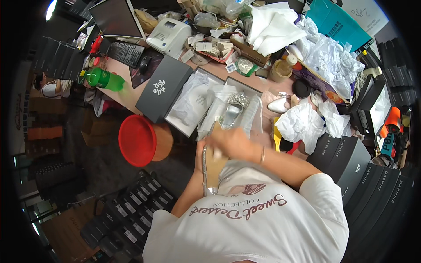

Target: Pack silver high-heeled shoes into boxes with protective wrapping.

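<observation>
A shoe (213, 168) with a tan sole and a silvery edge is held upright in front of my shirt, its sole facing up. My left hand (199, 158) wraps round its left side and grips it. Over the sole, my right hand (233, 143) is curled and blurred by motion, with a small whitish thing at its fingers that I cannot make out. Just beyond my hands, a silver shoe (231, 115) with a sparkling ornament lies on white tissue in an open shoe box (244, 87). The box lid (163, 87), dark grey, stands to its left.
A red bin (137, 141) stands left of the table. Stacked shoe boxes (351, 164) rise at my right. Crumpled paper (300, 125), a glue jar (283, 69), a label printer (169, 37), a keyboard (126, 53) and a green bottle (104, 79) crowd the tabletop.
</observation>
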Demonstrator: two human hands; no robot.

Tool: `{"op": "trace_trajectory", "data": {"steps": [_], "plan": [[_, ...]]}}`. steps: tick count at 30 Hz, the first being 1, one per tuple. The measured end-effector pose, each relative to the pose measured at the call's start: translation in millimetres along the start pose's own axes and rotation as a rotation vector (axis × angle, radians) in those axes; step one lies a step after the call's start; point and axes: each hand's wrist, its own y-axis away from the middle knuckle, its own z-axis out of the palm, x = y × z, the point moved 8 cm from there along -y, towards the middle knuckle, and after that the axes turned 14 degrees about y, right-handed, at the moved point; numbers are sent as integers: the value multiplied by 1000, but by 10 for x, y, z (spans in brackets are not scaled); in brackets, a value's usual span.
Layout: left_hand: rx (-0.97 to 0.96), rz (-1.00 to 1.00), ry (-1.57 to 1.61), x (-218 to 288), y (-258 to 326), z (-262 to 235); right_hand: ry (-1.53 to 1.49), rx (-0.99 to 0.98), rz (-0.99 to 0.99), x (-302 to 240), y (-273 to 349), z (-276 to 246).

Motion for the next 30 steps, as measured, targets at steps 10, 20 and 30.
{"op": "trace_trajectory", "data": {"steps": [10,20,30], "plan": [[-100,-106,177,-126,-12,-27,18,-118,200,331,172,8],[-18,-179,-49,-115,-14,156,-124,-37,-129,-187,324,-242],[-18,-11,11,115,-105,133,-932,-28,841,1387,488,153]]}}
